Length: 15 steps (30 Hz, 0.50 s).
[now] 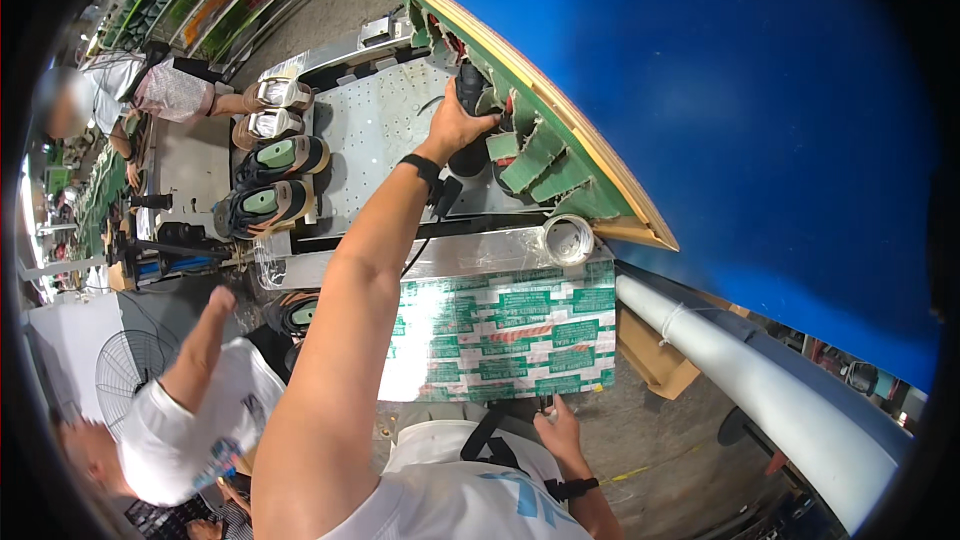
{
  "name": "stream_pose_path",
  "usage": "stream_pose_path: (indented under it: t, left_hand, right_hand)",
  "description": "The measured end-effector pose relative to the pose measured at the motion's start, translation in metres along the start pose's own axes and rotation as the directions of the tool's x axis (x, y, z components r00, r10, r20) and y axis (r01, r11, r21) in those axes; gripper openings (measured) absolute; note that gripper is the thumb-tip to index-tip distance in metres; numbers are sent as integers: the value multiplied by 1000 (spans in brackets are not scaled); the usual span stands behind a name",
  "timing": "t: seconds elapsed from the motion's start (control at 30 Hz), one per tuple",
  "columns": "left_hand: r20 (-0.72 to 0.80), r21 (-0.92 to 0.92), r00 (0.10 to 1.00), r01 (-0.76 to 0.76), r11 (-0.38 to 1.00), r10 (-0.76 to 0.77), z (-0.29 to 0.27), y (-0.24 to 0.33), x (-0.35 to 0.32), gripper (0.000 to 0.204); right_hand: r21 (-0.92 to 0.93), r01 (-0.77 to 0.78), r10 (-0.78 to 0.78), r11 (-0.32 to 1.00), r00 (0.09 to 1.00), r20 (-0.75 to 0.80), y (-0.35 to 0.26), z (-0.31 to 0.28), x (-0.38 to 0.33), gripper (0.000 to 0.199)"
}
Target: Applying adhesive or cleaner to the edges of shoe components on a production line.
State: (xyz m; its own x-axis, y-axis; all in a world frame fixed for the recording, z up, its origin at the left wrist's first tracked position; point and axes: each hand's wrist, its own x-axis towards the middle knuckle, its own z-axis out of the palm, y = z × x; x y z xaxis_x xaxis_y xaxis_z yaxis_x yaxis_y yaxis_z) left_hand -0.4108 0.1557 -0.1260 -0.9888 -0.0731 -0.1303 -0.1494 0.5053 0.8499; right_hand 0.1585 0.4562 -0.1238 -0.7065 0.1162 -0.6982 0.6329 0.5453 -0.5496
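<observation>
My left hand (462,127) reaches out to the far side of a perforated metal conveyor surface (365,105). Its thumb and fingers are around a dark shoe-like thing (470,90) beside the torn green flaps (535,165) that hang under a blue panel; part of it is hidden by the hand and flaps. My right hand (560,432) is low at my waist, below the board covered in green-and-white tape (510,330). Its fingers are closed near a small dark piece, too small to name.
Several shoes (265,202) stand along the conveyor's left edge. A tape roll (568,240) sits at the near corner by the blue panel (760,90). A thick white pipe (770,390) slopes down right. Two people work at left, near a fan (135,370).
</observation>
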Motion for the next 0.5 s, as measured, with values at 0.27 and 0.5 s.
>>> stream_pose_path:
  t: [0.27,0.5]
  left_hand:
    - [254,-400,937,329,855,-242,-68,-7,-18,59]
    - [260,-550,950,292,783,-172,-152,60,-250,67]
  right_hand:
    - [-84,52,-52,995,999,0,-9,-19,12,77]
    - [-85,225,-215,971,971,105,-31,-16,42,74]
